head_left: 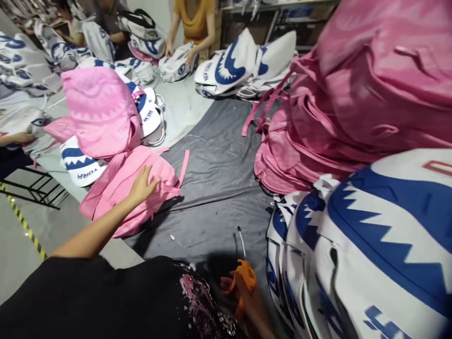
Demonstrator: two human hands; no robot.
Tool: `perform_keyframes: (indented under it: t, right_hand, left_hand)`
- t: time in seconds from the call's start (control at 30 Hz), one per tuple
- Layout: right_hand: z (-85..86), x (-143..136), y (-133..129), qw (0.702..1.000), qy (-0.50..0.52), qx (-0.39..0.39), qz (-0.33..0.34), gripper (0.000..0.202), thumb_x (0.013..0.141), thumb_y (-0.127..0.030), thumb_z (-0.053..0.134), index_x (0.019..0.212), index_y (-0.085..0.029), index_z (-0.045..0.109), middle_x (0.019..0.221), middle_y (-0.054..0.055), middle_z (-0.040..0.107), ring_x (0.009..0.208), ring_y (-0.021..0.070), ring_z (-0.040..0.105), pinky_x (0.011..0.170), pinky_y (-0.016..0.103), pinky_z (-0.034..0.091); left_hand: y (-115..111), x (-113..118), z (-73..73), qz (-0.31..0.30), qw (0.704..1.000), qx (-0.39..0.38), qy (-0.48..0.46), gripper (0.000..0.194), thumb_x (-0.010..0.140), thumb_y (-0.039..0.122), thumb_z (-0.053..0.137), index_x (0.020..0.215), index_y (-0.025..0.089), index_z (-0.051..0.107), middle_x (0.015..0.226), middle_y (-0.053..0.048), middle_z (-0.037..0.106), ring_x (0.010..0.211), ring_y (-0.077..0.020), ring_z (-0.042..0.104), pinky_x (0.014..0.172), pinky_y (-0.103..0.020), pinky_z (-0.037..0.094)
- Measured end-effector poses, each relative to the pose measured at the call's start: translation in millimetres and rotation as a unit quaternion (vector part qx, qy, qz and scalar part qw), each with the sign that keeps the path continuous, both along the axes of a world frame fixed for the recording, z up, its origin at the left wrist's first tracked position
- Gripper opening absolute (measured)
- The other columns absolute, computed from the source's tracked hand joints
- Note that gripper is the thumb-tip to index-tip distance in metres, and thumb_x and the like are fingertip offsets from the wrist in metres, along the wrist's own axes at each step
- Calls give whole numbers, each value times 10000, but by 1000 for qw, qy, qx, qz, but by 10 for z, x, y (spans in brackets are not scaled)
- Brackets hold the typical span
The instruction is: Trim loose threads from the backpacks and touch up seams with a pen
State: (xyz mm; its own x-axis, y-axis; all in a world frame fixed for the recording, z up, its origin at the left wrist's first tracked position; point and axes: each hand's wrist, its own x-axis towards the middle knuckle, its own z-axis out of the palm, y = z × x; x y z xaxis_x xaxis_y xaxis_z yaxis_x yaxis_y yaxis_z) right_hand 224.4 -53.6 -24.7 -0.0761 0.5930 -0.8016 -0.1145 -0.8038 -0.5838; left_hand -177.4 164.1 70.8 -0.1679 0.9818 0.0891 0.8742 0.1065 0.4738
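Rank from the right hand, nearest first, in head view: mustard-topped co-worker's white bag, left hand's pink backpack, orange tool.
1. Orange tool, in right hand.
2. Pink backpack, left, under left hand.
3. White bag, far, on pale table.

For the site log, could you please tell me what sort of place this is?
Probably a bag workshop: stacked pink bags, many white bags and a co-worker handling another.

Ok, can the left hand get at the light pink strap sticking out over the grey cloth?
Probably yes: the left hand rests on the light pink backpack, apparently holding nothing, and the strap sticks out from its edge close by, with nothing visible blocking the way.
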Motion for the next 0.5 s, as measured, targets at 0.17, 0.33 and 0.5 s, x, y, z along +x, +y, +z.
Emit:
perform_keyframes:
  t: [0.17,0.33,0.5]
  right_hand:
    - [110,-395,247,995,-8,26,-95,680,556,-642,870,1072,-293,596,1028,56,773,1180,374,667,765,450,640]
    - [181,-1198,270,997,-25,29,-60,761,575,-613,864,1149,-226,549,1070,82,758,1166,342,676,804,438,646]
    - [194,-1796,192,988,-141,48,-27,784,589,-803,722,1111,-243,547,1021,99,758,1015,326,724,629,360,625]
  left_hand:
    - [-1534,-908,-658,-4,969,-181,166,1038,746,453,771,1597,153,257,1660,-273,154,1534,-447,187,1178,-652,239]
    - [-1831,-1291,-1004,-83,956,-173,222,931,711,130,693,1576,149,347,1606,-297,285,1400,-449,407,1104,-558,363]
    - [-1685,-1328,-1041,-201,959,-166,111,740,791,91,509,1521,201,466,1505,-248,474,1182,-387,597,965,-537,480]
